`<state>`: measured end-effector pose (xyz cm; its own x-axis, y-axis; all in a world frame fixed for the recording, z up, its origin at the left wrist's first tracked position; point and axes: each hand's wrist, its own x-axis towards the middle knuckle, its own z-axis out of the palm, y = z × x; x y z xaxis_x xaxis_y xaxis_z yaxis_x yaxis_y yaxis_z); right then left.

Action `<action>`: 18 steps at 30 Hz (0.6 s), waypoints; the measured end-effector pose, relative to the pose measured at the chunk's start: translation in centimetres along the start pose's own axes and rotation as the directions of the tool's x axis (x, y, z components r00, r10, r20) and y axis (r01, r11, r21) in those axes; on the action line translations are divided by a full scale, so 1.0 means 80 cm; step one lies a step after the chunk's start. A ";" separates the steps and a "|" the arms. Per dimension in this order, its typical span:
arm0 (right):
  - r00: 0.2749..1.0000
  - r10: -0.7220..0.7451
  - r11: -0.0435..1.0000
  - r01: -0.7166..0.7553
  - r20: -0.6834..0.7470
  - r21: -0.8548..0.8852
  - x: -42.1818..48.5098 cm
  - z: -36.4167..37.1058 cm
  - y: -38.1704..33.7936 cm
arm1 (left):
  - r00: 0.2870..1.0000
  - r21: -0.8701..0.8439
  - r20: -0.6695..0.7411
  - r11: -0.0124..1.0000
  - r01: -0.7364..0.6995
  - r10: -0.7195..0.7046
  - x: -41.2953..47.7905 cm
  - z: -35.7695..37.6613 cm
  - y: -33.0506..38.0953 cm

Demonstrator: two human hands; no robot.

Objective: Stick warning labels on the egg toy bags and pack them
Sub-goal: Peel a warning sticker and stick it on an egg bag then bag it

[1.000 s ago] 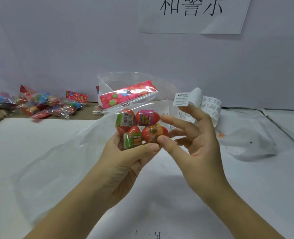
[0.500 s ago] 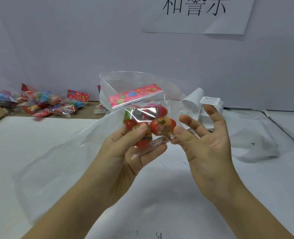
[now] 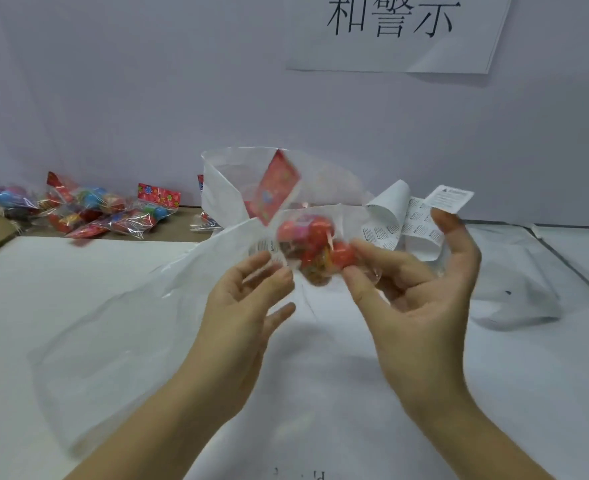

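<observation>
white table (image 3: 44,271) under everything, egg bag (image 3: 314,247) held up over its middle between both hands, all places below are relative to that egg bag. paper sign (image 3: 390,32) on the wall above and behind it. big clear bag (image 3: 120,341) lies flat on the table to its lower left, mouth end rising behind it. crumpled plastic (image 3: 514,299) on the table well to its right. pile of egg bags (image 3: 89,209) far to its left against the wall. curled label sheet (image 3: 404,220) just behind it on the right. right hand (image 3: 421,299) on its right side, thumb and middle finger pinching the edge, index finger straight up. left hand (image 3: 241,306) on its left side, fingertips touching the edge, thumb apart below, grip loose and holding nothing. red card (image 3: 275,188) of the egg bag is tilted up and left. label (image 3: 450,198) up to the right of it, stuck on the right index fingertip, clear of the plastic. frame is blurred around the eggs
</observation>
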<state>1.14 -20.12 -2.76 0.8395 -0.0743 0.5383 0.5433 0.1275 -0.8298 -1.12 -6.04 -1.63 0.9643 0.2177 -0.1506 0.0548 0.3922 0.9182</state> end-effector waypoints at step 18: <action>0.998 -0.023 0.997 0.027 0.062 -0.066 0.007 -0.002 -0.010 | 0.981 -0.184 0.165 0.980 -0.074 0.105 -0.004 -0.002 0.000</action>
<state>1.15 -20.46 -1.85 0.8246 -0.0158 0.5655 0.5654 0.0602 -0.8226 -1.48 -5.96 -1.68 0.9942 0.1072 0.0088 -0.0649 0.5327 0.8438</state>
